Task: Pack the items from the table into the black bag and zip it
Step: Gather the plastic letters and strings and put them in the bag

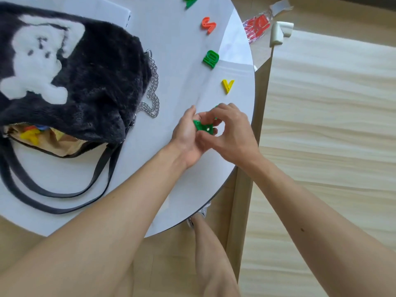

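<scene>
Near the table's (182, 61) right edge we pinch a green plastic letter (203, 127) between left hand (188, 138) and right hand (233, 133), its length running roughly left-right. The black furry bag (96, 82) lies to the left, its unzipped mouth facing us. Beyond, a yellow V (227, 85) points at us.

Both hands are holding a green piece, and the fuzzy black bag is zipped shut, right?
No. The head view shows the black bag unzipped, its mouth open. The left hand and right hand do hold the green piece.
</scene>
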Demonstrator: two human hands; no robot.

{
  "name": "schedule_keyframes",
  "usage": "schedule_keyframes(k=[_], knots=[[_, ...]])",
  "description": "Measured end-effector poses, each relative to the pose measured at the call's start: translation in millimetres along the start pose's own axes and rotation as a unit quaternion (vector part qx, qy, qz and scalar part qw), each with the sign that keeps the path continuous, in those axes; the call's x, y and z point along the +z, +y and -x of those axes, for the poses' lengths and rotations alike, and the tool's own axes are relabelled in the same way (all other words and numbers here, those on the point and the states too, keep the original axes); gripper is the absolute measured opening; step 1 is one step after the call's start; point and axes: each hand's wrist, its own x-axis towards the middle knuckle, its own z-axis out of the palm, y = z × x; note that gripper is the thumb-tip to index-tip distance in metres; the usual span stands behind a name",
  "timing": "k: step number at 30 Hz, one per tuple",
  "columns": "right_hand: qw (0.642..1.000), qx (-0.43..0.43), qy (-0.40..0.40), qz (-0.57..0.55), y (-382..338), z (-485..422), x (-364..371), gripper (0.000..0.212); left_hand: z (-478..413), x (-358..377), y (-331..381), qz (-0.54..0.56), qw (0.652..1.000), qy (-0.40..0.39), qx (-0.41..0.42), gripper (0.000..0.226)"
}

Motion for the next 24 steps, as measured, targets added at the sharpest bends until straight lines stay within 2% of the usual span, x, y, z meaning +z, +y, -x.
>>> schedule_keyframes(k=[2, 4, 6, 9, 12, 16, 18, 21, 24], knots=[[1.000, -0.015, 0.005, -0.011, 0, -3, -3, 0.009, -3, 6, 2, -0.027, 0.998, 0.046, 0.029, 0.050], [0.997, 0.012, 0.070, -0.035, 6, -10, -6, 0.007, -5, 7, 3, -0.060, 0.990, 0.102, 0.071, 0.045], [0.993, 0.046, 0.103, 0.038, 19, -20, -5, 0.012, -8, 5, 5, -0.064, 0.985, 0.129, 0.090, 0.040], [0.979, 0.049, 0.031, 0.197, 39, -29, 4, 0.025, -10, -2, 5, -0.069, 0.985, 0.138, 0.082, 0.043], [0.969, 0.010, -0.004, 0.245, 51, -31, 12, 0.023, -12, -10, 3, -0.074, 0.986, 0.134, 0.068, 0.053], [0.990, 0.005, 0.037, 0.135, 46, -35, 7, 0.016, -18, -13, 4, -0.077, 0.986, 0.131, 0.062, 0.060], [0.995, -0.040, 0.056, 0.072, 30, -35, 1, 0.017, -21, -9, 8, -0.072, 0.989, 0.114, 0.059, 0.062], [0.992, -0.103, 0.006, 0.080, 8, -32, -4, 0.015, -21, 3, 16, -0.060, 0.997, 0.048, 0.019, 0.060], [0.989, -0.111, -0.032, 0.095, 7, -28, -8, 0.012, -21, 15, 19, -0.079, 0.994, 0.073, 0.037, 0.044]])
